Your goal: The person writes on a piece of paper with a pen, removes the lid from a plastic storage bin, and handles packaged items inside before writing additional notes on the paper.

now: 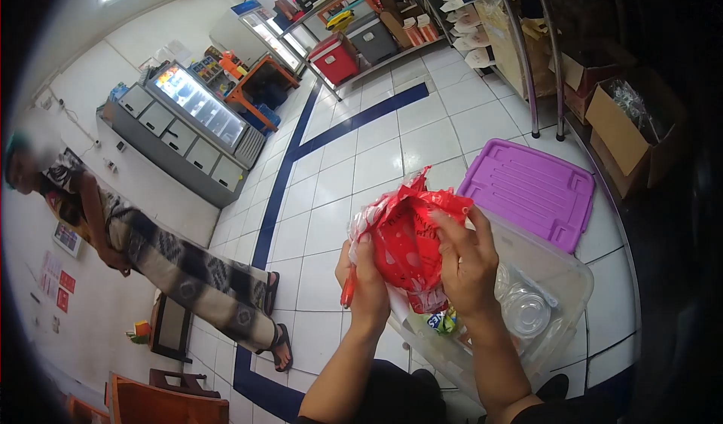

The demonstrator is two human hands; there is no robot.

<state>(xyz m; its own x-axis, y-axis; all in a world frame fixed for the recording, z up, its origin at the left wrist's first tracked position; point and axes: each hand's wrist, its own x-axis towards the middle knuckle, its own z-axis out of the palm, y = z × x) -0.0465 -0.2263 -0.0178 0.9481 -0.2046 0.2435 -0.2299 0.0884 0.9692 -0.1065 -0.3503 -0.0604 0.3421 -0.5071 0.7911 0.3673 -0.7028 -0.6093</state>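
Between my two hands is a crumpled red plastic bag (407, 247) with dark printing and pale spots, its mouth spread apart towards me. My left hand (367, 277) grips its left edge, thumb on top. On the opposite edge, the fingers of my right hand (468, 262) pinch the plastic near the rim. Whatever the bag may contain is hidden. Beneath my hands stands a clear plastic storage box (580, 285). Inside it lie clear round plastic lids or cups (527, 311) and a green-yellow packet (442, 321), partly covered by my right hand and the bag.
A purple lid (527, 190) lies on the tiled floor beyond the box. Open cardboard boxes (621, 134) and metal rack legs (520, 55) stand at the right. A person (151, 236) stands at the left. Farther back are a glass-door fridge (199, 104) and a red cooler (335, 59).
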